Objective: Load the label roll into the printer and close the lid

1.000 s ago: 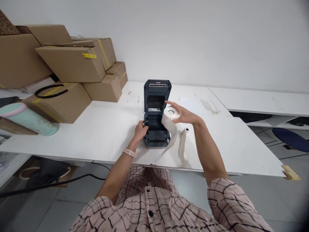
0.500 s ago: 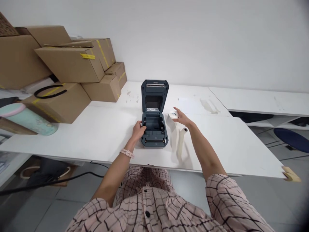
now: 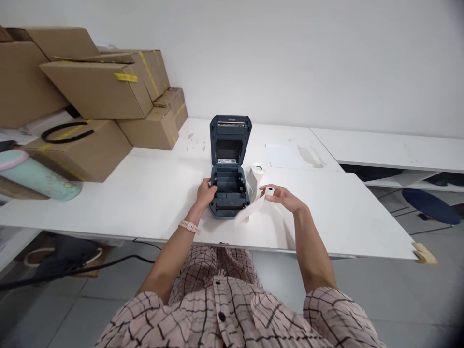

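Observation:
A dark label printer [image 3: 229,198] stands on the white table with its lid [image 3: 231,137] raised and its inner bay exposed. My left hand [image 3: 206,193] grips the printer's left side, thumb over the edge. To the right of the printer, my right hand [image 3: 284,197] holds a small paper roll [image 3: 269,191] between thumb and fingers. A loose strip of paper [image 3: 250,210] trails from this roll toward the printer's front right corner. Behind it, a larger label roll [image 3: 256,170] rests on the table beside the printer, its paper hanging forward.
Cardboard boxes [image 3: 97,89] are stacked at the left, with a black band [image 3: 67,133] on one. A mint-green tumbler [image 3: 39,176] lies tilted near them. A pale sheet [image 3: 279,154] lies behind on the table. A dark blue stool [image 3: 429,205] stands at the right.
My right hand has left the larger label roll, moved toward me and taken hold of the small paper roll, lifting it with its strip swung left. My left hand stays on the printer.

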The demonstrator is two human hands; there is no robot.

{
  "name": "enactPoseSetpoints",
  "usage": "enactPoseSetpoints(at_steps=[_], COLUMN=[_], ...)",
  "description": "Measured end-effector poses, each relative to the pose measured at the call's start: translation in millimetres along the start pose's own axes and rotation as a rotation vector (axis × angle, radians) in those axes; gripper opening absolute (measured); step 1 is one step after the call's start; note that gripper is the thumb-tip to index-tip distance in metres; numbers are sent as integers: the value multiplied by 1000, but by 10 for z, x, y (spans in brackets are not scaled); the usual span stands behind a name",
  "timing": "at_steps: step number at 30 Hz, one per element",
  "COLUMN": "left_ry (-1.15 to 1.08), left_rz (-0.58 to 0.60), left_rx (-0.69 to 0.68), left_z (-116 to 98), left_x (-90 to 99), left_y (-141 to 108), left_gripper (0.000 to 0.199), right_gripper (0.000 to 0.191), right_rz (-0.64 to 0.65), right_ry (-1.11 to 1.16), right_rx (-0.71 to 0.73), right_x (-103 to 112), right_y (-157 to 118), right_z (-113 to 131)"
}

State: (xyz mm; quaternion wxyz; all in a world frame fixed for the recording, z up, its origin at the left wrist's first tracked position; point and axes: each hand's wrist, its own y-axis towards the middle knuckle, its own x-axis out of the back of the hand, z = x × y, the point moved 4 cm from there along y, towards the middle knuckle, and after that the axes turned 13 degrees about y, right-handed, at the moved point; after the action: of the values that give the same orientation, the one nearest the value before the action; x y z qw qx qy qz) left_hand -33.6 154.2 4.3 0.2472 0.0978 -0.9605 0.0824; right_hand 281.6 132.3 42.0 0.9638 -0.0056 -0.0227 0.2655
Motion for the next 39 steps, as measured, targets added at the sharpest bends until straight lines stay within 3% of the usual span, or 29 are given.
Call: enactPoseSetpoints(at_steps=[3, 5, 7, 11, 15, 20, 25, 30, 39], left_ry=[6, 16, 10, -44, -56, -66, -109, -109, -115], left_rz=[0, -12, -18, -12, -16, -8, -8, -7, -18], left_rx=[0, 3, 7, 24, 23, 8, 11, 21, 8], left_z=[-10, -11, -10, -2, 17, 58, 72, 39, 53], left_x=[8, 12, 10, -4, -7, -25, -38, -22, -18], left_y=[-8, -11, -14, -18, -8, 13, -1, -37, -34], left_gripper=[40, 41, 41, 42, 41, 44, 47, 50, 50], right_gripper=[51, 49, 45, 45, 41, 42, 30, 33, 37], right_rz=[211, 282, 315, 314, 303, 219, 49, -69, -191], right_ry=[-38, -223, -494, -986, -1119, -1103, -946, -866, -851], right_rx=[117, 169, 171, 30, -62, -18, 284, 395, 404], right_x=[-295, -499, -709, -1039, -1206, -1239, -1325, -1503, -1773], right_y=[179, 403, 704, 1262, 1422, 1208, 698, 210, 71], right_z=[558, 841, 951, 740, 468, 360, 381, 302, 194])
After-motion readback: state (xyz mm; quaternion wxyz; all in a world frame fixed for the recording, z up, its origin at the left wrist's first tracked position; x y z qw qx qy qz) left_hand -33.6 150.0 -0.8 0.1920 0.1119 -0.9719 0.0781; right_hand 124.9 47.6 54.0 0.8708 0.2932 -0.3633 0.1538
